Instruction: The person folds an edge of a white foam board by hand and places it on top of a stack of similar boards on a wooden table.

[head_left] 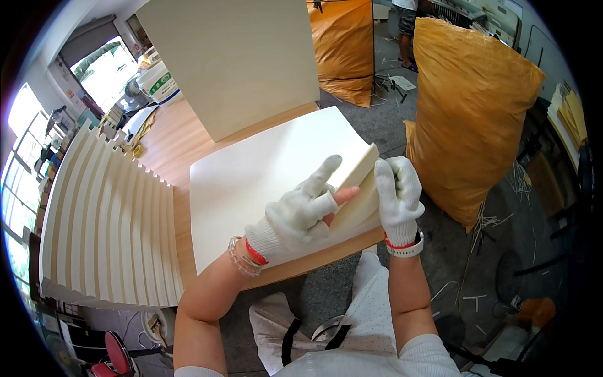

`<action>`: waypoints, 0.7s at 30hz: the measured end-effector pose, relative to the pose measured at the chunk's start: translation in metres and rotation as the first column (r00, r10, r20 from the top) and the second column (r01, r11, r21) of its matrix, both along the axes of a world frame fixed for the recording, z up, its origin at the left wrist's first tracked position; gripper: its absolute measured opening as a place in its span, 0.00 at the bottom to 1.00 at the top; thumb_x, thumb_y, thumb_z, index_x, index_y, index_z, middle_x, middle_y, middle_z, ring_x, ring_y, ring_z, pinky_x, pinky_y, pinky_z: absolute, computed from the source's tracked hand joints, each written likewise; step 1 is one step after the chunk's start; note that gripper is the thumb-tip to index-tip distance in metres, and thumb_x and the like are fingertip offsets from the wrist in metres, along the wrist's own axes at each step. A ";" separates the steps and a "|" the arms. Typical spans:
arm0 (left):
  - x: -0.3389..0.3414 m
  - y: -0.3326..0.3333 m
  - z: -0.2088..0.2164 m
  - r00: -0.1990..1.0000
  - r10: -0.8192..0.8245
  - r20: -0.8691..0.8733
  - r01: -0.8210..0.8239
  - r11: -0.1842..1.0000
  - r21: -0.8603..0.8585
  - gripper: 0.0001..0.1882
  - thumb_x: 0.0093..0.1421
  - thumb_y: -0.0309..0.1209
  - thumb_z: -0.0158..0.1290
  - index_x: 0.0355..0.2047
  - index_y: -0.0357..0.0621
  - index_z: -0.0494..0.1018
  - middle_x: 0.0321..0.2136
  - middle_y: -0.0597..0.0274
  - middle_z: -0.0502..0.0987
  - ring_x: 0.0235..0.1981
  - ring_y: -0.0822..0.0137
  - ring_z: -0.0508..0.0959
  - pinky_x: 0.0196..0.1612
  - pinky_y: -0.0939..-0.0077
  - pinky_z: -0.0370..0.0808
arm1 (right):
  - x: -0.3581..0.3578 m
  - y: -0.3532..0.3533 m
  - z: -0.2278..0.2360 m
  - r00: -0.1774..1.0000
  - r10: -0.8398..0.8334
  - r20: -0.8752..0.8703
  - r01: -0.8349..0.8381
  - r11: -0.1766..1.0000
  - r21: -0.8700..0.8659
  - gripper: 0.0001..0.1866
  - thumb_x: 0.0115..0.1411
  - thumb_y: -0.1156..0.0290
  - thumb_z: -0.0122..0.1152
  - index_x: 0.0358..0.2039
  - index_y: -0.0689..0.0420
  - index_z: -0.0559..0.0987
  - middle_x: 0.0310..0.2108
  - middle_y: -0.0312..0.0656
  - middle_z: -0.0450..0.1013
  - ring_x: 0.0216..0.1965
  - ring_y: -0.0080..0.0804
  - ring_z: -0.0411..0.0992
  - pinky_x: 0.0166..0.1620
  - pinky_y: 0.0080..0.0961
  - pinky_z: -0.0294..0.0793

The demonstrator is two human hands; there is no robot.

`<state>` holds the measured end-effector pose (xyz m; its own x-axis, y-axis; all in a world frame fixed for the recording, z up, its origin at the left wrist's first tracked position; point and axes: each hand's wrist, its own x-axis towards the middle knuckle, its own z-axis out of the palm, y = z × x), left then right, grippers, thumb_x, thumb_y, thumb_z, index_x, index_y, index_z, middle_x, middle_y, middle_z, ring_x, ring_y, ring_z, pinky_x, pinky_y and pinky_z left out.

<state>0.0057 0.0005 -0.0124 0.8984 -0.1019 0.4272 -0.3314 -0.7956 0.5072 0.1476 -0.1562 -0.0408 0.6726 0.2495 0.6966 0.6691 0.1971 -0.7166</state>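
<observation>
A large white sheet (251, 169) of paper or thin card lies on the wooden table in front of me. Its right edge stands up in a cream-coloured folded strip (358, 169). My left hand (298, 213), in a white glove with some bare fingertips, is over the sheet with fingers apart, its fingertips at the strip. My right hand (398, 191), also gloved, is closed around the strip's outer edge by the table's right end. What lies under the left palm is hidden.
A stack of folded white pieces (113, 220) stands at the left. Behind the sheet rises a tall beige board (239, 63) on the wooden table (179, 129). Large orange sacks (471, 119) stand on the grey floor at right; a white bucket (157, 81) is far left. A person (407, 31) stands far off.
</observation>
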 end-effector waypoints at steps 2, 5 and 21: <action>0.001 0.001 -0.001 1.000 0.002 0.008 -0.002 0.999 0.050 0.18 0.50 0.14 0.61 0.42 0.40 0.79 0.70 0.35 0.57 0.49 0.50 0.81 0.47 0.67 0.79 | -0.001 0.000 0.000 1.000 -0.012 -0.010 0.011 1.000 -0.004 0.14 0.69 0.71 0.59 0.26 0.61 0.71 0.22 0.39 0.66 0.24 0.29 0.65 0.30 0.32 0.65; -0.001 0.000 -0.001 1.000 0.026 -0.006 -0.026 0.999 -0.046 0.17 0.48 0.15 0.65 0.39 0.41 0.79 0.70 0.35 0.57 0.50 0.51 0.81 0.47 0.67 0.79 | 0.002 0.000 -0.002 1.000 -0.017 -0.015 0.017 0.999 -0.031 0.14 0.69 0.71 0.60 0.26 0.61 0.72 0.22 0.39 0.67 0.24 0.29 0.65 0.30 0.31 0.65; -0.001 0.003 0.000 0.997 0.000 -0.080 -0.002 1.000 -0.022 0.17 0.51 0.14 0.57 0.42 0.39 0.79 0.72 0.31 0.52 0.41 0.61 0.83 0.44 0.70 0.78 | 0.002 -0.001 -0.003 1.000 -0.019 0.012 0.019 1.000 -0.022 0.12 0.68 0.72 0.61 0.28 0.61 0.73 0.23 0.39 0.67 0.23 0.28 0.65 0.29 0.31 0.65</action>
<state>0.0052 0.0034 -0.0125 0.9298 -0.0923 0.3562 -0.2882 -0.7844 0.5492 0.1499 -0.1571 -0.0442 0.6693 0.2522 0.6989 0.6808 0.1686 -0.7128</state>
